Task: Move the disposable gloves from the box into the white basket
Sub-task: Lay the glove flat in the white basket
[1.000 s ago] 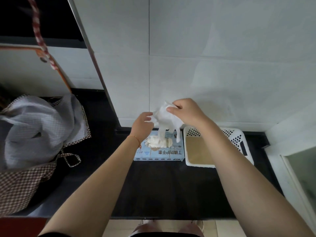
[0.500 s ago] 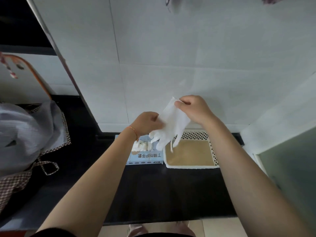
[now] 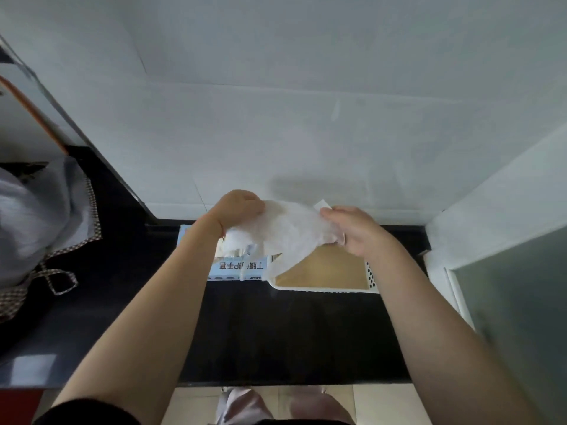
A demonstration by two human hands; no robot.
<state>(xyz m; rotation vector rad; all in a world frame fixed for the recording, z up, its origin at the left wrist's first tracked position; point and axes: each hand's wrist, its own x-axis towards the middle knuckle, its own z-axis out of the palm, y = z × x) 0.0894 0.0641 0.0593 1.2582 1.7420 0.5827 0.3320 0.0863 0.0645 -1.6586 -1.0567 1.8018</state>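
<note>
I observe 1 thin, translucent white disposable glove (image 3: 291, 231) stretched between both hands above the black glossy surface (image 3: 276, 332). The left hand (image 3: 237, 208) has its grip closed on the glove's left edge, fingers curled round the film. The right hand (image 3: 352, 230) pinches the opposite edge between thumb and fingers, so its grip is likewise closed on the glove. The glove's lower part hangs over the gap between the 2 containers. The pale blue cardboard glove box (image 3: 236, 266) lies on the surface beneath the left wrist, with crumpled white gloves showing at its opening. Just beside it, to the right, sits the white perforated plastic basket (image 3: 369, 276), its tan floor visible. A grey cloth with checked trim (image 3: 40, 216) lies at the far left of the surface.
</note>
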